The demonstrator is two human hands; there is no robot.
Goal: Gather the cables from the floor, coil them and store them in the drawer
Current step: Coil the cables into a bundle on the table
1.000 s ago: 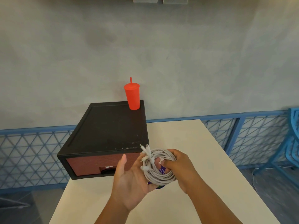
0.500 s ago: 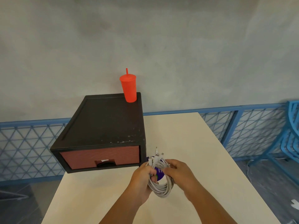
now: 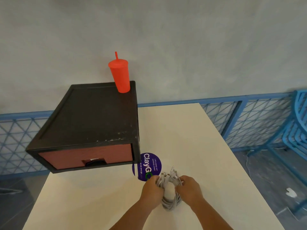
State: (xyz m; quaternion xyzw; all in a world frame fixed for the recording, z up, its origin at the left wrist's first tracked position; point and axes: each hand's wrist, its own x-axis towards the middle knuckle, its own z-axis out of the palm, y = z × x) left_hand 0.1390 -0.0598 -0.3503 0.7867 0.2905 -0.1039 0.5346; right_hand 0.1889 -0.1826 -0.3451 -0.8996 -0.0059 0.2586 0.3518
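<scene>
Holding: we grip one coil (image 3: 169, 202) of pale cables between our two hands, at 6 o'clock in the view.
Left hand (image 3: 152, 191): fingers curled round the coil's 9 o'clock side.
Right hand (image 3: 189, 190): fingers curled round its 3 o'clock side.
Coil: one bundle, standing on edge over the table (image 3: 182, 138). Several plug ends stick up at 12 o'clock. We cannot count the separate cables.
Drawer (image 3: 86, 157): one, with a red-brown front, pushed in, with one dark handle.
Box (image 3: 93, 113): one, black, housing the drawer, at 10 o'clock from the coil.
Cup (image 3: 120, 77): one, red, with one straw, upright on the box's far right corner.
Sticker (image 3: 149, 165): one, round and purple, flat on the table at 11 o'clock from the coil, partly covered by our left hand.
Fence (image 3: 257, 122): one blue lattice run behind the table.
</scene>
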